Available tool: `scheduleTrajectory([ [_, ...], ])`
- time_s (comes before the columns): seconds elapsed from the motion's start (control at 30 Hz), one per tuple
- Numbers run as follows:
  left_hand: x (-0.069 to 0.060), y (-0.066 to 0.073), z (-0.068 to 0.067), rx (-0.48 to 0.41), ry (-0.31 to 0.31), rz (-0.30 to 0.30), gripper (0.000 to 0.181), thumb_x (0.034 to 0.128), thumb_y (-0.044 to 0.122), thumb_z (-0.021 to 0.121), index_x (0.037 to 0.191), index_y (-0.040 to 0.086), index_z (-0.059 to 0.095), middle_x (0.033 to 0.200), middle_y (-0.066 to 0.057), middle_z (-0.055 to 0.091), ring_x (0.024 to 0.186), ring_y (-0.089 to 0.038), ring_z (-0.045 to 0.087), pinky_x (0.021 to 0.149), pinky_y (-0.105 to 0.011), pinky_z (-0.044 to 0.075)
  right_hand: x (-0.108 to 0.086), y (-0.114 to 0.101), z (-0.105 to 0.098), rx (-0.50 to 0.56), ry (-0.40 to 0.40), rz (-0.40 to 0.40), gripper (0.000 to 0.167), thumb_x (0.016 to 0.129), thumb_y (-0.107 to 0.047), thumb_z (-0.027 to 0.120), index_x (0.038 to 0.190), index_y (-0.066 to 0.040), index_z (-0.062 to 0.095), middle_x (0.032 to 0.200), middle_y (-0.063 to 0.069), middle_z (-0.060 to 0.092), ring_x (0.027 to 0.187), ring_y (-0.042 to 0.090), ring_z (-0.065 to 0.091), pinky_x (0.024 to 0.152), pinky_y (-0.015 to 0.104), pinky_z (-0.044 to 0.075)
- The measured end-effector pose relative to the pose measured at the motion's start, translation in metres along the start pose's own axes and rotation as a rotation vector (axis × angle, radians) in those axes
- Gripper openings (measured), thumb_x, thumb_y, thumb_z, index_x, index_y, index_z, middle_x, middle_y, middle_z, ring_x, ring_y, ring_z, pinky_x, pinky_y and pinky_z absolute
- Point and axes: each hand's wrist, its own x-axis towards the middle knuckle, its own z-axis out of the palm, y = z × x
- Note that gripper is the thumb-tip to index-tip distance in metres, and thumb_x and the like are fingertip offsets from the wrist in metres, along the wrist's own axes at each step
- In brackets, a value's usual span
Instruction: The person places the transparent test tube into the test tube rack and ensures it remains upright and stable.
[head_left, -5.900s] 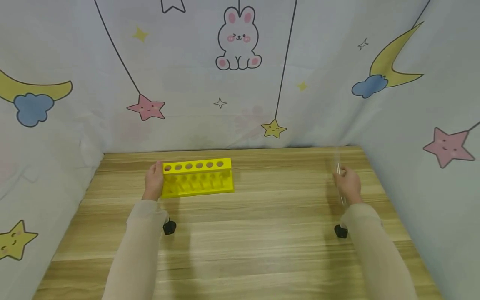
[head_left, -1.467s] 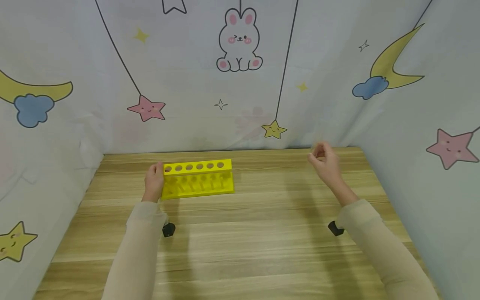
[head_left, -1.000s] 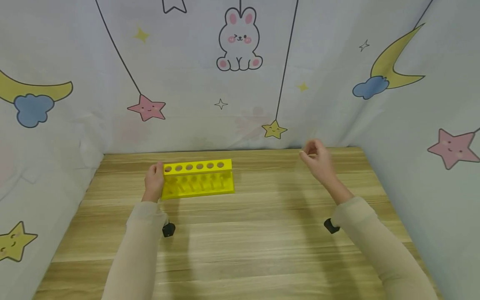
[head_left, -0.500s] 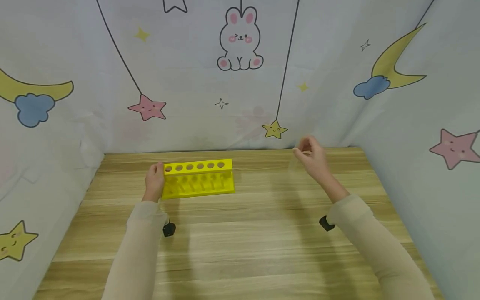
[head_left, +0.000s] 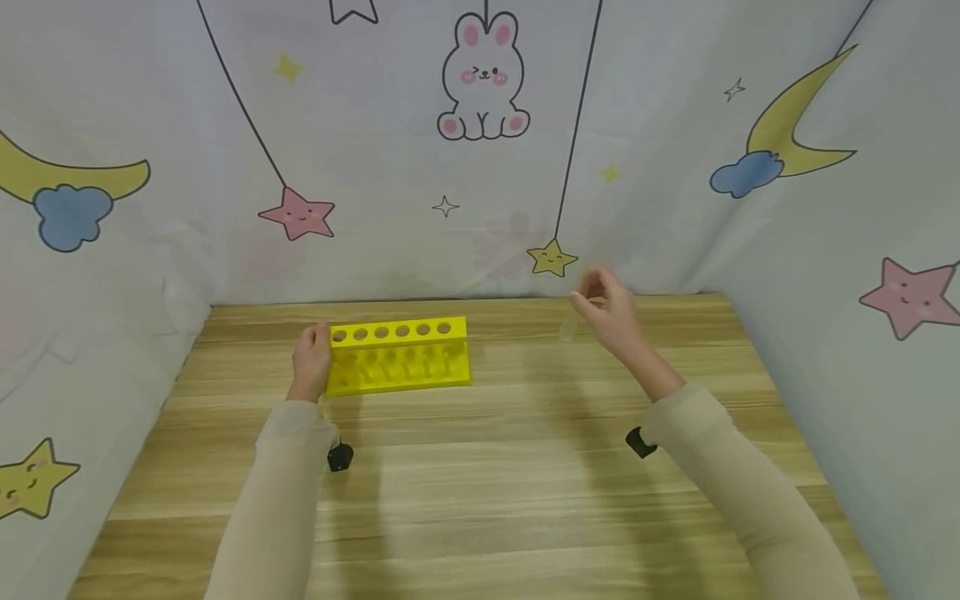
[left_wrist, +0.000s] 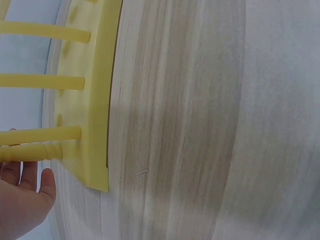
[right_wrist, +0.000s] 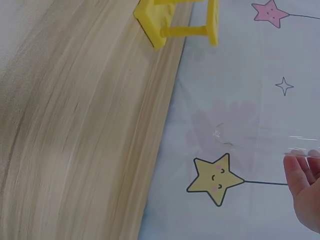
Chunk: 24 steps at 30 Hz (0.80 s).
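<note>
A: The right hand (head_left: 611, 322) has moved left since a second ago, and the tube (head_left: 567, 323) has come with it, nearer the rack (head_left: 392, 338).
B: And the rack itself?
A: Same spot, on the left part of the table (head_left: 480, 475), near the back edge. The left hand (head_left: 310, 360) is on it, as before.
B: On it how?
A: Gripping its left end. From the left wrist you see fingers just by the end post (left_wrist: 32, 151).
B: Is the right hand spread?
A: No, it's pinching the tube between thumb and fingertips.
B: Is the tube touching the rack?
A: No, well apart, up in the air to the rack's right. It's clear and hard to make out, its lower end pointing down and leaning toward the rack. From the right wrist that end looks rounded.
B: How many holes (head_left: 402, 331) on the rack's top?
A: Six, in a row.
B: And behind?
A: A white curtain (head_left: 390, 108) printed with a rabbit (head_left: 483, 79) and, close to the right hand, a yellow star (head_left: 552, 260)
</note>
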Motion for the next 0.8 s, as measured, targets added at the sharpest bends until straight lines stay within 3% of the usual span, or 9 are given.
scheduleTrajectory([
  [0.63,-0.002,0.000,-0.002,-0.011,-0.022,0.013,0.063,0.0926,0.050,0.014,0.127,0.002,0.034,0.128,-0.015,0.043,0.101,-0.025,0.038,0.079,-0.029,0.032,0.007,-0.016,0.025,-0.042,-0.046,-0.072,0.019,0.084,-0.004,0.057,0.096,0.008,0.048,0.081,0.011,0.050,0.077,0.014,0.051,0.066,0.012,0.044],
  [0.8,-0.002,0.000,-0.002,-0.019,-0.022,0.014,0.059,0.0938,0.048,0.016,0.127,0.002,0.034,0.128,-0.015,0.043,0.102,-0.026,0.038,0.081,-0.030,0.032,0.012,-0.011,0.032,-0.023,-0.065,-0.068,0.020,0.084,-0.006,0.058,0.099,0.005,0.049,0.082,0.011,0.051,0.079,0.014,0.052,0.070,0.018,0.047],
])
